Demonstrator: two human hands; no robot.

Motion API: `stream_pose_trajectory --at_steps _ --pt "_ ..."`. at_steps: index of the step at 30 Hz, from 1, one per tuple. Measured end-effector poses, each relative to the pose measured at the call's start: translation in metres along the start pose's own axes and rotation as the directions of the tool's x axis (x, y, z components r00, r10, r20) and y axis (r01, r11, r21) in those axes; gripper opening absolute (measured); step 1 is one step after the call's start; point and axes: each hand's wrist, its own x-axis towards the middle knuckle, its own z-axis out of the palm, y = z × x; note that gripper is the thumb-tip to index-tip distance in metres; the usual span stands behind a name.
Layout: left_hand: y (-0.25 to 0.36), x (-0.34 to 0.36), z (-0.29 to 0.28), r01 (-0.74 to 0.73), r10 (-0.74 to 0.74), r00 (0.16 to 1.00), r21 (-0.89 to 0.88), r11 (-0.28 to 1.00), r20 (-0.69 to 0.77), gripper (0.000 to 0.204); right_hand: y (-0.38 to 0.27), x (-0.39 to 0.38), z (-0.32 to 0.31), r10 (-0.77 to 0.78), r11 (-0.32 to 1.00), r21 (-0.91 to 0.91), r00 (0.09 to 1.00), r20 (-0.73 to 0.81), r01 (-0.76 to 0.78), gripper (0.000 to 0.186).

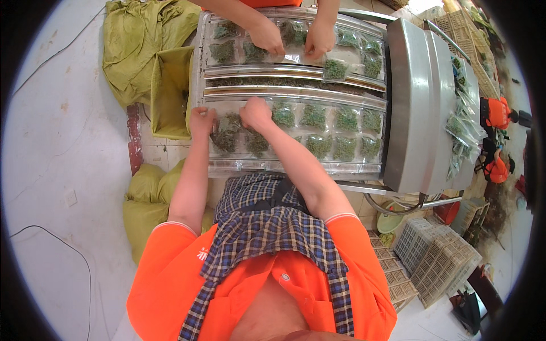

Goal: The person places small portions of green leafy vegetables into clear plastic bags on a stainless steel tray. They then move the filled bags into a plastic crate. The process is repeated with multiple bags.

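Note:
My left hand has its fingers pinched at the left end of the near conveyor row. My right hand is closed a little to the right of it. Between them sits a clear plastic packet of dark green leafy herb, and my fingers meet its left and right edges. Below it are more herb portions in the near tray row. To the right, several clear film pockets hold similar green herb. My fingertips are partly hidden.
Across the machine, a co-worker's two hands work over the far row. One loose herb packet lies on the divider. A metal hood stands at the right, packets piled beyond it. Yellow-green sacks lie left; plastic crates stand lower right.

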Motion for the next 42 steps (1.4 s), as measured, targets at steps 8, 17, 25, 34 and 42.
stream_pose_trajectory --at_steps 8,17,25,34,42 --pt "-0.042 0.046 0.019 -0.235 0.225 0.964 -0.065 0.970 -0.140 0.016 0.010 0.010 0.039 0.016 0.660 0.751 0.998 -0.060 0.035 0.020" --pt "-0.034 0.042 0.001 -0.287 0.291 0.951 0.050 0.957 -0.100 0.019 0.113 -0.082 -0.170 -0.079 0.841 0.317 0.680 -0.729 0.438 0.023" --pt "-0.031 0.020 -0.011 -0.313 0.291 0.942 -0.117 0.943 -0.169 0.016 0.355 -0.179 -0.459 0.491 0.760 0.493 -0.122 -0.863 -0.423 0.083" --pt "-0.005 0.004 0.008 -0.335 0.302 0.937 -0.211 0.918 -0.176 0.015 0.430 -0.174 -0.467 0.299 0.925 0.257 0.120 -0.947 -0.279 0.022" --pt "-0.006 -0.010 0.016 -0.348 0.330 0.937 -0.248 0.904 -0.111 0.014 0.370 -0.186 -0.464 -0.064 0.998 -0.064 -0.040 -0.997 -0.003 0.009"
